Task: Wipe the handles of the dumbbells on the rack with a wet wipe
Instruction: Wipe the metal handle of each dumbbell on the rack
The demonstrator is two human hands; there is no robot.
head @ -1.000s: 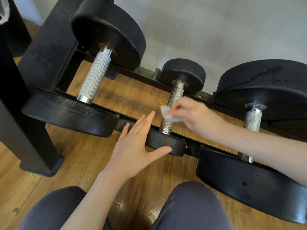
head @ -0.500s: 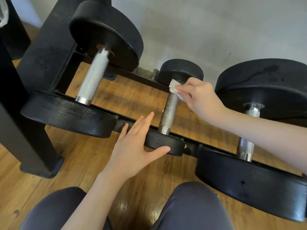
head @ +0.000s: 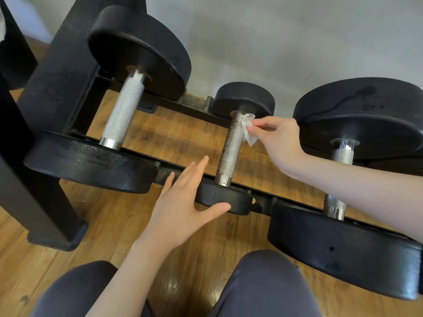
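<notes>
Grey trouser knees (head: 263, 284) are sitting nearest the camera, over the wooden floor (head: 206, 255). Just past them, your left hand (head: 180, 209) is lying flat with straight, spread fingers, the thumb stretching along the near black plate (head: 226, 199) of the small middle dumbbell and the fingertips reaching toward the near rail of the black rack (head: 45, 94). It is holding nothing.

Beyond that plate, the middle dumbbell's knurled handle (head: 230, 152) is running away from you, looking darker and more speckled near its far end. Up at that far end, your right hand (head: 279, 143) is pinching a crumpled white wet wipe (head: 248, 129) between thumb and fingertips, the wipe pressing against the right side of the handle just below the far plate (head: 245, 99).

To the left, a larger dumbbell is resting across the rails with a bright silver handle (head: 122, 113). To the right, another large one is showing its handle (head: 338, 177) partly behind your right forearm. Farthest back, a pale wall (head: 286, 42) is rising behind the rack.
</notes>
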